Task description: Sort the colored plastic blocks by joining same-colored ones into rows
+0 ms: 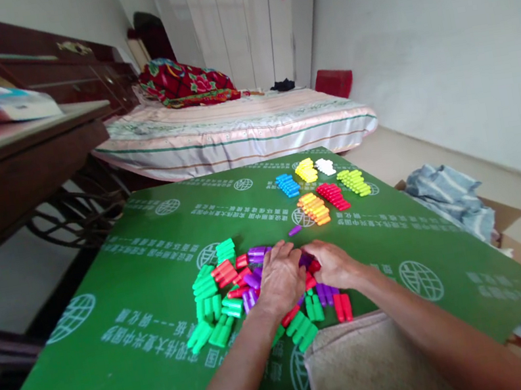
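A loose pile of green, red and purple plastic pegs (217, 295) lies on a green printed board (141, 348). My left hand (280, 277) rests on the pile's middle, fingers curled down over purple pegs. My right hand (333, 264) meets it from the right, fingers pinched together at some purple and red pegs; what they grip is hidden. Farther back, pegs lie sorted in neat rows: blue (287, 185), yellow (306, 170), white (325, 166), orange (313, 208), red (333, 196) and lime (353, 182). A single purple peg (295, 230) lies between pile and rows.
A beige cloth (368, 363) covers the board's near edge. A dark wooden table (10, 163) stands at left, a bed (239, 128) behind the board. A cardboard box with blue fabric (455, 196) sits at right on the floor.
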### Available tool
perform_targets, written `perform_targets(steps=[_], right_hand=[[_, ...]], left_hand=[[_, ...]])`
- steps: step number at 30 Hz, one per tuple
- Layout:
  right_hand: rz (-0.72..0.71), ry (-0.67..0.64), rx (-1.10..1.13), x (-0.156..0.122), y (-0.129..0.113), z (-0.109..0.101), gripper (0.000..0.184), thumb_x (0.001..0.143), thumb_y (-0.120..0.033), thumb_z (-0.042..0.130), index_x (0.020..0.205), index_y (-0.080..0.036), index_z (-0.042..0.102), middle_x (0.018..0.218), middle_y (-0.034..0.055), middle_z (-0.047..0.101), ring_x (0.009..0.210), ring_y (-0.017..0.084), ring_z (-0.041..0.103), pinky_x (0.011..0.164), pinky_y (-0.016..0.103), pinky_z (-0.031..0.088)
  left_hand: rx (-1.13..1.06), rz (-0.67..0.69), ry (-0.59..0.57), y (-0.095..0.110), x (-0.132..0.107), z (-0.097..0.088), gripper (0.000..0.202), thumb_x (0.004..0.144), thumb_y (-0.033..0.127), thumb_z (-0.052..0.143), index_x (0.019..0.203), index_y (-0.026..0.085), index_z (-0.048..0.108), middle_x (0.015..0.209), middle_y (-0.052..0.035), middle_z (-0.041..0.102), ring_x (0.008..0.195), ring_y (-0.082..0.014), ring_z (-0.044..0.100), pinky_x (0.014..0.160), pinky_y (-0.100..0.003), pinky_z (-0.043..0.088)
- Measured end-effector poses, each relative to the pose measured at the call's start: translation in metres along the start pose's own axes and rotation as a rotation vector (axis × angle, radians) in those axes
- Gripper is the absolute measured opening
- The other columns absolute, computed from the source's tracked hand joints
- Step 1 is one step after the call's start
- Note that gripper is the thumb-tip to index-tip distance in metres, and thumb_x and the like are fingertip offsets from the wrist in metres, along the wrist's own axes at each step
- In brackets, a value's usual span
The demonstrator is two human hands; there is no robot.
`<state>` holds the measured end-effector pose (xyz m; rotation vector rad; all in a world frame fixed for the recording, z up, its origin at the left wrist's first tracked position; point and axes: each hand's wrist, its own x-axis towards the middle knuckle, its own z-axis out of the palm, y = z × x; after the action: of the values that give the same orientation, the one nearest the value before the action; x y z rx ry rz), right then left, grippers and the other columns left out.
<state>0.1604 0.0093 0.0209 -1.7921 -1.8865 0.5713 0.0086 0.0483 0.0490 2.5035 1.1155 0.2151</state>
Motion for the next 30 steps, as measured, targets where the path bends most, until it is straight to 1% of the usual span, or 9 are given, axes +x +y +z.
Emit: perform_targets(steps=[2, 5, 8, 11, 16, 20, 23, 26, 30], right_hand=[[0.003, 0.051, 0.042, -0.001, -0.001, 0.002, 0.040, 0.062, 0.001, 0.056, 0.096, -0.016, 0.066, 0.091, 0.0060, 0.067, 0.085, 0.020, 0.063, 0.078, 0.031, 0.049], [0.024, 0.103, 0.272, 0.000, 0.001, 0.006, 0.063, 0.059, 0.004, 0.053, 0.117, -0.018, 0.060, 0.096, 0.0033, 0.069, 0.087, 0.018, 0.064, 0.081, 0.031, 0.051], [0.049, 0.114, 0.468, 0.001, 0.001, 0.012, 0.074, 0.059, 0.002, 0.055, 0.129, -0.020, 0.052, 0.093, 0.0007, 0.068, 0.085, 0.017, 0.065, 0.081, 0.031, 0.052], [0.048, 0.112, 0.576, 0.002, -0.003, 0.016, 0.073, 0.061, -0.001, 0.058, 0.131, -0.020, 0.051, 0.092, 0.0007, 0.068, 0.085, 0.016, 0.065, 0.078, 0.030, 0.053], [-0.070, 0.061, 0.531, 0.002, -0.017, 0.007, 0.065, 0.065, -0.005, 0.060, 0.128, -0.022, 0.057, 0.100, 0.0014, 0.070, 0.088, 0.014, 0.065, 0.080, 0.027, 0.053], [-0.113, -0.006, 0.480, -0.007, -0.022, -0.002, 0.061, 0.066, -0.005, 0.058, 0.124, -0.021, 0.063, 0.101, 0.0010, 0.072, 0.087, 0.013, 0.065, 0.081, 0.026, 0.053], [-0.173, -0.035, 0.470, -0.013, -0.023, -0.007, 0.051, 0.068, -0.011, 0.063, 0.118, -0.020, 0.068, 0.103, 0.0034, 0.073, 0.092, 0.016, 0.068, 0.087, 0.029, 0.053], [-0.213, 0.147, 0.446, -0.004, -0.007, -0.021, 0.039, 0.072, -0.022, 0.069, 0.112, -0.021, 0.071, 0.108, 0.0054, 0.073, 0.097, 0.018, 0.068, 0.092, 0.033, 0.053], [-0.024, 0.628, 0.460, 0.041, 0.062, -0.055, 0.035, 0.074, -0.039, 0.071, 0.105, -0.022, 0.072, 0.110, 0.0080, 0.073, 0.102, 0.023, 0.068, 0.099, 0.044, 0.050]], left_hand=[[-0.019, 0.019, -0.030, -0.001, 0.008, -0.001, 0.037, 0.082, 0.017, 0.048, 0.116, 0.014, 0.063, 0.135, -0.0135, 0.056, 0.138, -0.0289, 0.039, 0.120, -0.045, 0.026], [-0.062, 0.043, -0.056, -0.003, 0.017, -0.003, 0.037, 0.077, 0.016, 0.053, 0.112, 0.017, 0.063, 0.127, -0.0116, 0.061, 0.131, -0.0279, 0.046, 0.117, -0.044, 0.029], [-0.122, 0.065, -0.082, -0.007, 0.020, -0.009, 0.027, 0.076, 0.020, 0.055, 0.101, 0.019, 0.066, 0.109, -0.0087, 0.068, 0.112, -0.0246, 0.058, 0.105, -0.040, 0.041], [-0.186, 0.053, -0.098, -0.015, 0.017, -0.017, 0.020, 0.076, 0.025, 0.056, 0.091, 0.018, 0.066, 0.089, -0.0059, 0.069, 0.087, -0.0208, 0.062, 0.084, -0.034, 0.048], [-0.380, 0.033, -0.086, -0.038, 0.004, -0.032, 0.025, 0.073, 0.036, 0.061, 0.091, 0.019, 0.065, 0.087, -0.0014, 0.068, 0.078, -0.0155, 0.059, 0.068, -0.026, 0.044], [-0.402, -0.003, -0.050, -0.065, -0.009, -0.042, 0.027, 0.075, 0.045, 0.063, 0.084, 0.020, 0.066, 0.084, -0.0006, 0.066, 0.079, -0.0157, 0.058, 0.069, -0.026, 0.044], [-0.255, 0.058, -0.047, -0.081, -0.015, -0.047, 0.029, 0.076, 0.049, 0.063, 0.089, 0.023, 0.067, 0.098, -0.0023, 0.068, 0.094, -0.0188, 0.061, 0.081, -0.028, 0.047], [-0.159, 0.102, -0.009, -0.085, -0.012, -0.048, 0.032, 0.079, 0.052, 0.060, 0.094, 0.024, 0.068, 0.111, -0.0043, 0.068, 0.109, -0.0220, 0.059, 0.093, -0.032, 0.048], [-0.170, 0.036, 0.046, -0.072, 0.009, -0.044, 0.036, 0.082, 0.050, 0.054, 0.103, 0.024, 0.068, 0.127, -0.0068, 0.063, 0.120, -0.0236, 0.057, 0.104, -0.037, 0.046]])
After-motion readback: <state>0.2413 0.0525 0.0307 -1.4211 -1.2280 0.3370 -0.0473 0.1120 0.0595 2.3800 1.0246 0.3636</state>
